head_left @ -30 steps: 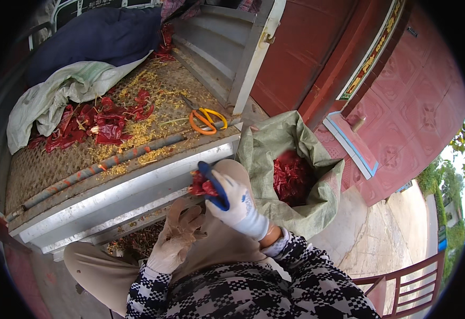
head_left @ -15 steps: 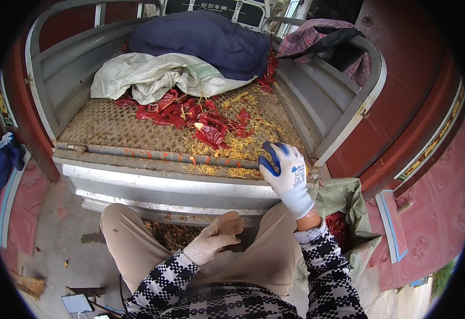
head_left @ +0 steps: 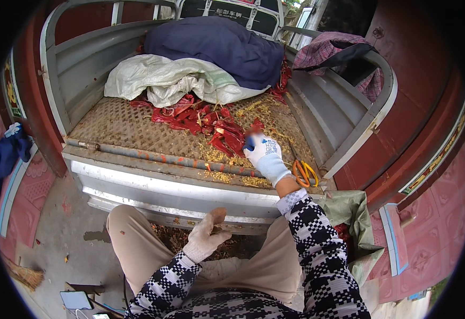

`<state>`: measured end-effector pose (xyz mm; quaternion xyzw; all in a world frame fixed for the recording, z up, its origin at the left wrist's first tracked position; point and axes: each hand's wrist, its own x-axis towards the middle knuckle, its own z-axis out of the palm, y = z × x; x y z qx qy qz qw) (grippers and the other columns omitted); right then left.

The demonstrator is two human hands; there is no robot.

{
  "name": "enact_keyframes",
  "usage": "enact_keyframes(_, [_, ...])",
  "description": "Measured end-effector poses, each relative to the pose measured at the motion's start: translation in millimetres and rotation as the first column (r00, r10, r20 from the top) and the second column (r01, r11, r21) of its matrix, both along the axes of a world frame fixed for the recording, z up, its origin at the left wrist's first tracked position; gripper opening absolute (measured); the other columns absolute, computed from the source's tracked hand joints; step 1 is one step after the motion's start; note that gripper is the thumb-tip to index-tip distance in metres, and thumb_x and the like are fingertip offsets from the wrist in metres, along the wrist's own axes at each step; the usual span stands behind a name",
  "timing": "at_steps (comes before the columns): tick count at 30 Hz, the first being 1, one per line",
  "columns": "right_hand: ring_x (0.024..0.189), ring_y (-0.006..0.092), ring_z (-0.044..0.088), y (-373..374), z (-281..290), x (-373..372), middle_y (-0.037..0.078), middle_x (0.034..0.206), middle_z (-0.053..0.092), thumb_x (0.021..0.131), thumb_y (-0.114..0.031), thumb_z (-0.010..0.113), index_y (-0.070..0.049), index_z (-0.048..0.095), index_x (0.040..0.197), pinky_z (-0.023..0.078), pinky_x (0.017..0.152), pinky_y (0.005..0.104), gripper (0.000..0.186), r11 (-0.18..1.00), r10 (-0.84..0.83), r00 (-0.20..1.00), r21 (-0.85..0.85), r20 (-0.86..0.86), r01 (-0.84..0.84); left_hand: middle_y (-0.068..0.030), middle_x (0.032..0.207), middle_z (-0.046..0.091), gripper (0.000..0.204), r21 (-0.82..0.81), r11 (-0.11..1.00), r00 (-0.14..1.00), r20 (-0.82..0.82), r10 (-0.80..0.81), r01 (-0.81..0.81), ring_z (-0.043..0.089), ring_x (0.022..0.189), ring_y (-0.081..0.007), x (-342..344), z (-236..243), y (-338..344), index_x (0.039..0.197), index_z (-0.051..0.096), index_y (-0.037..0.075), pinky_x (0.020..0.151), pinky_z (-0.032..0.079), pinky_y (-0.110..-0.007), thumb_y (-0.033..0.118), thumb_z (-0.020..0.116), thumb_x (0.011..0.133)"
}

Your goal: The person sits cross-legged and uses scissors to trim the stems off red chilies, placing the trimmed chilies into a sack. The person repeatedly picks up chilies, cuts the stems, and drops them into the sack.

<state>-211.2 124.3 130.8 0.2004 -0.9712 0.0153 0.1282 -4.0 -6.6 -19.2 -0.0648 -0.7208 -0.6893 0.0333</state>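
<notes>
Dried red peppers [head_left: 182, 118] lie in a loose pile on the truck bed. My right hand [head_left: 264, 156], in a white glove with blue fingertips, reaches over the bed's rear edge. Its fingers close at a dried red pepper [head_left: 256, 126] at the pile's right end; the fingertips are partly hidden and blurred. Beside my right wrist, scissors with yellow-orange handles [head_left: 305, 173] lie at the bed's corner; their blades are not visible. My left hand [head_left: 207, 237], in a cream knit glove, hovers above my lap, fingers loosely bent and apart from the thumb, holding nothing.
Yellow seeds [head_left: 216, 154] are scattered over the bed [head_left: 121, 122]. A white woven sack [head_left: 163, 77] and dark blue cloth [head_left: 216, 48] cover the far part. Metal side walls [head_left: 328, 95] flank it. A green sack [head_left: 357, 212] with red peppers stands by my right knee.
My right hand has moved forward and left from the bed's corner to the peppers. The scissors' handles, hidden behind that hand before, now show. The whole view has shifted slightly.
</notes>
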Motion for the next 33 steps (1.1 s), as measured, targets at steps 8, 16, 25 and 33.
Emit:
enact_keyframes(8, [0.084, 0.0386, 0.064, 28, 27, 33, 0.019, 0.090, 0.066, 0.079, -0.020, 0.067, -0.007, 0.058, 0.102, 0.051, 0.077, 0.0473, 0.028, 0.952, 0.292, 0.949, -0.058, -0.115, -0.300, -0.0113, 0.137, 0.048, 0.072, 0.268, 0.961, 0.997, 0.036, 0.063, -0.070, 0.047, 0.127, -0.0232, -2, 0, -10, 0.143, 0.035, 0.003, 0.100, 0.043, -0.033, -0.005, 0.066, 0.078])
enact_keyframes(16, [0.083, 0.0248, 0.063, 36, 29, 118, 0.008, 0.085, 0.060, 0.076, -0.018, 0.064, -0.012, 0.058, 0.096, 0.047, 0.074, 0.0395, 0.021, 0.597, 0.752, 0.657, 0.378, 0.043, -0.708, -0.0177, 0.143, 0.041, 0.093, 0.193, 0.978, 0.992, -0.084, 0.099, -0.081, 0.040, 0.135, -0.0258, 4, 44, -13, 0.149, 0.021, 0.004, 0.104, 0.040, -0.036, -0.009, 0.069, 0.070])
enact_keyframes(25, [0.096, 0.0186, 0.061, 22, -25, 134, 0.011, 0.107, 0.061, 0.076, -0.021, 0.075, -0.006, 0.057, 0.126, 0.051, 0.082, 0.0335, 0.056, 0.646, 0.645, 0.716, -0.689, 0.265, -0.327, -0.0093, 0.113, 0.061, 0.044, 0.278, 0.960, 0.998, 0.041, -0.052, 0.039, 0.056, 0.105, -0.0125, 4, 40, -16, 0.131, 0.046, -0.004, 0.094, 0.046, -0.027, -0.002, 0.058, 0.088])
enact_keyframes(33, [0.091, 0.0294, 0.058, 20, -51, 142, 0.009, 0.100, 0.060, 0.066, -0.021, 0.075, -0.014, 0.068, 0.106, 0.047, 0.080, 0.0428, 0.041, 0.658, 0.690, 0.704, -0.260, -0.169, -0.707, -0.0032, 0.090, 0.058, 0.027, 0.265, 0.962, 0.997, 0.019, -0.079, 0.071, 0.053, 0.079, -0.0078, 3, 30, -11, 0.114, 0.054, -0.003, 0.072, 0.045, -0.023, 0.002, 0.056, 0.088])
